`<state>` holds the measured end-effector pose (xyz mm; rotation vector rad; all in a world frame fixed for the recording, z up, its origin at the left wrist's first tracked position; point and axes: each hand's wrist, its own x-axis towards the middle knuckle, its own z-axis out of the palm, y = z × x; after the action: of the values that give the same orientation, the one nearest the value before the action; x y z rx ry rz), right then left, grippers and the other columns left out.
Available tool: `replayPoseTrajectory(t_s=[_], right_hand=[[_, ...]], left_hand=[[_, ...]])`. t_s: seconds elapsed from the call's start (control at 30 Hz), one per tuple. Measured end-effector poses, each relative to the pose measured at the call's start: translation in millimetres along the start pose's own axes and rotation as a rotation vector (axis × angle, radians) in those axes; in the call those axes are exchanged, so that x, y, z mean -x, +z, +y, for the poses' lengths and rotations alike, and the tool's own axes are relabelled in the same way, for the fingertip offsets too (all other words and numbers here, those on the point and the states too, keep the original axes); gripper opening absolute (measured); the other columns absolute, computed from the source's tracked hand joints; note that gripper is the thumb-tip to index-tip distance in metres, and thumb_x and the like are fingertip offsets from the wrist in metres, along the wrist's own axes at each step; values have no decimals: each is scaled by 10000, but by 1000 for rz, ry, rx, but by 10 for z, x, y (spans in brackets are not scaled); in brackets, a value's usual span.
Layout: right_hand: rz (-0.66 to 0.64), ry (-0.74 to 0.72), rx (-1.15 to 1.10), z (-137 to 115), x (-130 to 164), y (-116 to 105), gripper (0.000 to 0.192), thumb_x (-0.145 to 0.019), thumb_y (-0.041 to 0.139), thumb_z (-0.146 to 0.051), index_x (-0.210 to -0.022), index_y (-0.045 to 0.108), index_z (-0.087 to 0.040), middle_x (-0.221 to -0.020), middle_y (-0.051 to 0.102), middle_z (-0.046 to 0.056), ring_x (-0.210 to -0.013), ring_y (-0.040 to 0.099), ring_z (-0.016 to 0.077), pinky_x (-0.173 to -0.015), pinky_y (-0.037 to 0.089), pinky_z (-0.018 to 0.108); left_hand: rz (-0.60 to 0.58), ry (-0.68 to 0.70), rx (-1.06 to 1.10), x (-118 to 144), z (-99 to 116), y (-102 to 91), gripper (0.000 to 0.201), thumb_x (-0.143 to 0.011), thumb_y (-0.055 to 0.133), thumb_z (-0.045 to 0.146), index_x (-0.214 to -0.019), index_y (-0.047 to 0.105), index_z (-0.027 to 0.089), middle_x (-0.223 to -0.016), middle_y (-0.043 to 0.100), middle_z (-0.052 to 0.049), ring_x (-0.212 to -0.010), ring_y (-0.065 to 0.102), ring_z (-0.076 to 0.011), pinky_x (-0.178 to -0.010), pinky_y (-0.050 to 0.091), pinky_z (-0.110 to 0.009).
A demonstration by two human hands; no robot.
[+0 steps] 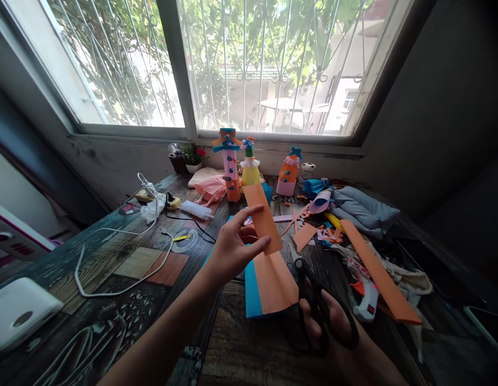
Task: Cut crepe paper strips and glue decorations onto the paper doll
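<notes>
My left hand pinches an orange paper strip between thumb and fingers and holds it upright above the table. Under it lies an orange paper sheet stacked on a blue sheet. My right hand grips black scissors by their handles, blades pointing up toward the strip's lower right edge.
A long orange strip and a glue gun lie to the right. Paper scraps, decorated bottles, grey cloth, white cables and a white device sit around the wooden table below the window.
</notes>
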<state>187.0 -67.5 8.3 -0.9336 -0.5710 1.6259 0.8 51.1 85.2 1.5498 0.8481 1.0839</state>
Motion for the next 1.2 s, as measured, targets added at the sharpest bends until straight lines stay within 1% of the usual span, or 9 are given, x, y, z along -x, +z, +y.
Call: replayPoseTrajectory(t_s=[0.17,0.27,0.37,0.47,0.6,0.7,0.8,0.97,1.2], right_hand=[[48,-156,156,60,-156,-21,498,-471,736,-652,-715,624,-233,-649,533,24,-482,427,133,-447,360,280],[97,-114,207,126,-315,-66,508,-541,631,-727,-578,555,-226,-499,448,-6,-404,372,119,-398,329,269],[116,-9,247,216,-412,-145,470,-493,699,-683,-563,544,-245,-436,395,-33,-378,363,125,-387,329,265],[71,71,251,307,-405,-231,452,-425,765,-635,-610,582,-267,-469,454,-18,-434,451,173,-443,384,299],[82,4,281,375,-304,-221,426,-571,665,-669,-784,633,-301,-530,505,0,-531,518,218,-537,412,328],[107,-32,285,384,-251,-141,467,-575,660,-671,-881,634,-319,-540,504,-12,-491,482,190,-524,392,315],[133,-45,238,390,-236,-95,482,-526,717,-640,-879,646,-321,-534,502,-25,-443,422,148,-497,365,288],[107,-23,247,364,-231,-117,446,-578,687,-632,-888,646,-314,-554,515,-20,-444,411,144,-492,346,275],[4,-9,192,264,-213,-62,424,-622,683,-595,-930,632,-309,-559,506,-30,-509,442,154,-584,390,296]], left_hand=[[3,42,-37,37,62,-47,593,-720,658,188,-1271,436,191,-839,644,-39,-708,634,-150,-629,545,-235],[28,64,-48,76,125,-67,569,-723,649,196,-1257,452,206,-886,638,-50,-784,639,-181,-638,556,-247],[43,68,-50,113,187,-80,563,-720,647,205,-1252,464,217,-954,630,-63,-883,635,-223,-656,564,-256],[52,70,-67,134,218,-84,566,-716,638,184,-1255,470,228,-1032,616,-68,-912,631,-230,-663,561,-249],[67,78,-95,131,202,-76,550,-717,622,165,-1243,484,243,-1105,595,-67,-879,635,-214,-612,543,-219],[60,89,-104,123,180,-56,552,-723,613,149,-1249,478,247,-1069,605,-62,-840,630,-191,-563,506,-188],[7,95,-79,129,180,-18,561,-731,598,138,-1265,460,236,-963,626,-50,-756,616,-157,-533,473,-182],[-68,72,-106,169,188,55,562,-744,585,123,-1277,439,226,-782,617,-11,-705,600,-146,-572,475,-210],[-153,67,-122,198,178,103,561,-766,562,86,-1285,400,220,-929,615,-43,-753,567,-127,-550,429,-189]])
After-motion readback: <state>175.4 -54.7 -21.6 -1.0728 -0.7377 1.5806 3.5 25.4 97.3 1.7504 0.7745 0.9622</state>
